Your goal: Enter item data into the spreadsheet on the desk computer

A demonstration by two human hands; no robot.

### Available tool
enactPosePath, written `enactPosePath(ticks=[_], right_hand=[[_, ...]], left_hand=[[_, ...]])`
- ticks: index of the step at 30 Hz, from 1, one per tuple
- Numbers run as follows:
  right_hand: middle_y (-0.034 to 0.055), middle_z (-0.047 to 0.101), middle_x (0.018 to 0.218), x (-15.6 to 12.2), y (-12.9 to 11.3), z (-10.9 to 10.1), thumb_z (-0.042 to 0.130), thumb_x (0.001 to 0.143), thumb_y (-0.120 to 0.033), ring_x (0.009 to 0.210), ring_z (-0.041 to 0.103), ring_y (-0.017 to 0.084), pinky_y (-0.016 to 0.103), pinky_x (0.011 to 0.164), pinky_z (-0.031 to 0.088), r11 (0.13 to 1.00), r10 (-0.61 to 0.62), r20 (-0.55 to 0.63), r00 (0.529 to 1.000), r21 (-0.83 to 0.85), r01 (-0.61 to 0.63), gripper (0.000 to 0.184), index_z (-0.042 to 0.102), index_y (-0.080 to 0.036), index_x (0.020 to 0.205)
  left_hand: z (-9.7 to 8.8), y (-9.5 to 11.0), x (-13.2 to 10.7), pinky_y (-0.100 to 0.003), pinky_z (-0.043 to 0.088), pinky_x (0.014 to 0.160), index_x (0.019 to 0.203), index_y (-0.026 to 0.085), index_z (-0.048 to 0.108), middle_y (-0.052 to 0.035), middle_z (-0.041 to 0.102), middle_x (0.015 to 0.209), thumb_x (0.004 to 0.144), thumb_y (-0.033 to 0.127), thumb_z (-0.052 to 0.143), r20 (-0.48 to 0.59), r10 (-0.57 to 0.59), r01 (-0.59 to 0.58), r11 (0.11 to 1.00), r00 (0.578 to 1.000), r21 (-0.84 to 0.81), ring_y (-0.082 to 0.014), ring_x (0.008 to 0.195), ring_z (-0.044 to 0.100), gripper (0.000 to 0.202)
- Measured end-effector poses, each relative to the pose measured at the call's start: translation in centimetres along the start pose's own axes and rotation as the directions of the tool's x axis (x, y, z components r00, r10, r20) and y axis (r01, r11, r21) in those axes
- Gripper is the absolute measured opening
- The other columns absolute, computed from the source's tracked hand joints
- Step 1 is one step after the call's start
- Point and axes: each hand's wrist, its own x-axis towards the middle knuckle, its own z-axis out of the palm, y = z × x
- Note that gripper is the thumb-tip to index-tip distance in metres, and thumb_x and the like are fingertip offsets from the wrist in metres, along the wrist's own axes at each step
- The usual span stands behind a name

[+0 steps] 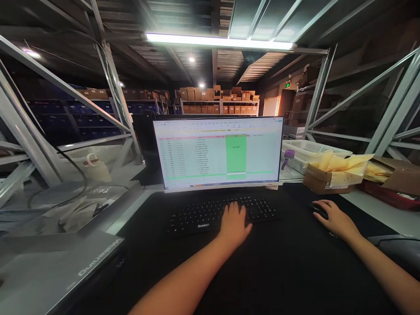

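My left hand rests on the right half of a black keyboard, fingers stretched over the keys and thumb out to the side. To the right, my right hand is curled over a black computer mouse, which is partly hidden beneath the fingers. Keyboard and mouse both lie on a black desk mat. Behind the keyboard stands a monitor showing a spreadsheet with a green column and a highlighted row near the bottom. Its text is too small to read.
Right of the monitor are a purple-capped bottle, white plastic baskets and a cardboard box of yellow envelopes. A grey box lies at the left. Metal shelf posts frame the desk; boxes fill racks behind.
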Motion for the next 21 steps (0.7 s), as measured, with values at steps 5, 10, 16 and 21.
enactPosePath(ticks=[5,10,16,21], right_hand=[[0.0115,0.053,0.128,-0.03,-0.18,-0.24,0.042,0.082,-0.056,0.114,0.057,0.026,0.042,0.101,0.049,0.999,-0.031,0.021,0.999,0.029,0.030,0.056,0.063,-0.022,0.122],[0.0090,0.055,0.129,0.00,-0.19,-0.09,0.041,0.083,-0.058,0.109,0.060,0.027,0.041,0.090,0.054,1.000,-0.011,0.032,0.999,-0.004,0.011,0.056,0.064,-0.026,0.123],[0.0079,0.052,0.135,0.28,0.45,0.38,0.039,0.087,-0.065,0.117,0.057,0.027,0.041,0.090,0.054,1.000,-0.021,0.074,0.997,0.021,0.019,0.058,0.063,-0.029,0.126],[0.0092,0.050,0.138,0.30,0.58,0.58,0.041,0.085,-0.066,0.118,0.057,0.028,0.043,0.092,0.054,1.000,0.002,0.074,0.997,0.000,-0.002,0.062,0.059,-0.028,0.131]], left_hand=[[0.36,-0.06,0.01,-0.053,0.029,0.117,0.143,0.012,0.045,-0.0230,0.043,0.151,0.091,0.055,0.048,-0.011,0.002,-0.001,1.000,1.000,0.013,-0.0357,0.141,0.038,0.067],[0.35,-0.04,0.02,-0.053,0.029,0.117,0.143,0.013,0.045,-0.0217,0.042,0.152,0.091,0.055,0.048,0.001,-0.003,0.003,1.000,1.000,0.012,-0.0358,0.141,0.038,0.067],[-0.03,0.10,-0.04,-0.053,0.029,0.117,0.143,0.012,0.046,-0.0233,0.041,0.152,0.091,0.055,0.048,0.015,-0.004,0.004,1.000,1.000,0.005,-0.0367,0.142,0.037,0.067],[-0.24,0.16,-0.09,-0.053,0.028,0.118,0.144,0.014,0.044,-0.0210,0.042,0.153,0.091,0.054,0.048,0.029,-0.010,0.010,1.000,1.000,0.005,-0.0357,0.142,0.037,0.066]])
